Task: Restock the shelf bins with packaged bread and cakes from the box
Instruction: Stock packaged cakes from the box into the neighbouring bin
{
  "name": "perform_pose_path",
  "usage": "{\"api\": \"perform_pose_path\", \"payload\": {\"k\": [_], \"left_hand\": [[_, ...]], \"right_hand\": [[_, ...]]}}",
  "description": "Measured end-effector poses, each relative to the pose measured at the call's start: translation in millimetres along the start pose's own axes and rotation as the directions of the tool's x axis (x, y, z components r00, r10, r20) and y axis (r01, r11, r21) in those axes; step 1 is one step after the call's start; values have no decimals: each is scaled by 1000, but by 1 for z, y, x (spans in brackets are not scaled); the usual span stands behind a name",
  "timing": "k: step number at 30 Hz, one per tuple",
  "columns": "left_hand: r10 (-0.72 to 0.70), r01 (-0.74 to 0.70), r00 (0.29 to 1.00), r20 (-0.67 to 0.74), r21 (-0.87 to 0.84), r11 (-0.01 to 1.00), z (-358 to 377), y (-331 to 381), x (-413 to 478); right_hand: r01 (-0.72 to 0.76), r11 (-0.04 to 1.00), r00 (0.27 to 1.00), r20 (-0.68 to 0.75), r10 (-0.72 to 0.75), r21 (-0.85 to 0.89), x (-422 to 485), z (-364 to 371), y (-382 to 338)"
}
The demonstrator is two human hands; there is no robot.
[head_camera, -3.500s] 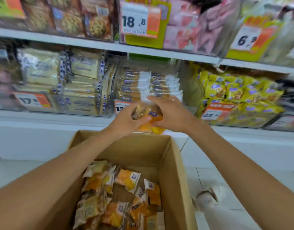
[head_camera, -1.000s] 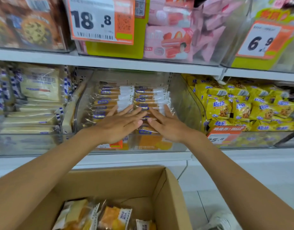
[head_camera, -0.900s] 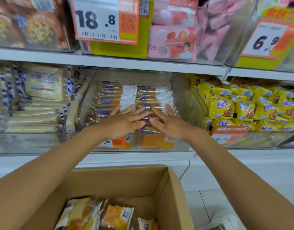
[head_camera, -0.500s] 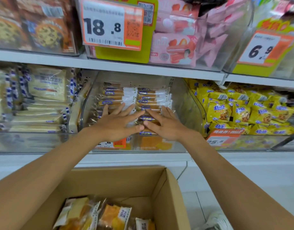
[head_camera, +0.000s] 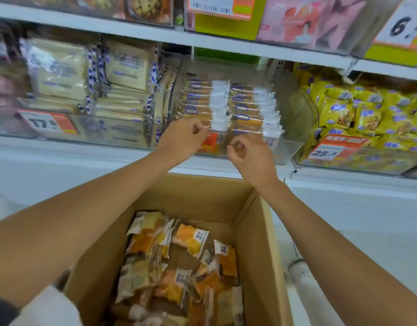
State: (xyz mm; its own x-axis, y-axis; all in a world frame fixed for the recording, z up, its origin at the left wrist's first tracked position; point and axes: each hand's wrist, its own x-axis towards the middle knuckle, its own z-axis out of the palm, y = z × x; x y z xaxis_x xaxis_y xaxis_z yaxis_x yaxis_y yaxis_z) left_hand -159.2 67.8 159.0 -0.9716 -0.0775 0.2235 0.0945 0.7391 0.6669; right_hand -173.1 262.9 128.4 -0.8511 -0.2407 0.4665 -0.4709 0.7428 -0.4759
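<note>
While my left hand (head_camera: pixel 181 140) and right hand (head_camera: pixel 249 154) hang curled, holding nothing, before the clear shelf bin (head_camera: pixel 294 114), packaged cakes (head_camera: pixel 191 241) lie heaped in the box (head_camera: pixel 268 243) below: light, soft, slippery-wrapped; I'd grip mid-pack, gently.

Bare left hand (head_camera: pixel 181 140), bare right hand (head_camera: pixel 252 154), bare forearms (head_camera: pixel 90 222) — white left sleeve (head_camera: pixel 47 307)

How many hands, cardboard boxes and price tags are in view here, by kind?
Hands: 2, left hand and right hand
Cardboard box: 1
Price tags: 5, the last partly hidden behind the hands
Total: 8
</note>
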Motion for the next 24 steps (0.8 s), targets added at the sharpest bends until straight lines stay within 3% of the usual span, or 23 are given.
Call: {"api": "perform_pose_path", "payload": {"k": [4, 9, 13, 15, 22, 24], "left_hand": [[-225, 221, 957, 185, 43, 974, 25, -75, -55], [-473, 481, 832, 291, 48, 876, 63, -172, -106], [-578, 610, 752, 315, 0, 793, 98, -219, -123], [-626, 666, 718, 304, -39, 745, 112, -234, -132], [-699, 818, 558, 448, -154, 555, 132, -247, -163], [-687, 817, 552, 472, -140, 560, 132, -249, -170]], "right_hand": [[-119, 993, 927, 361, 104, 20, -70, 54, 8], [-321, 938, 652, 688, 319, -130, -132, 138, 49], [-561, 812, 425, 786, 449, -161, -156, 203, 80], [-581, 795, 363, 818, 446, -175, -156, 234, 90], [-525, 761, 283, 764, 579, -382, -173, 315, 123], [-468, 783, 274, 775, 570, -410, -177, 314, 119]]}}
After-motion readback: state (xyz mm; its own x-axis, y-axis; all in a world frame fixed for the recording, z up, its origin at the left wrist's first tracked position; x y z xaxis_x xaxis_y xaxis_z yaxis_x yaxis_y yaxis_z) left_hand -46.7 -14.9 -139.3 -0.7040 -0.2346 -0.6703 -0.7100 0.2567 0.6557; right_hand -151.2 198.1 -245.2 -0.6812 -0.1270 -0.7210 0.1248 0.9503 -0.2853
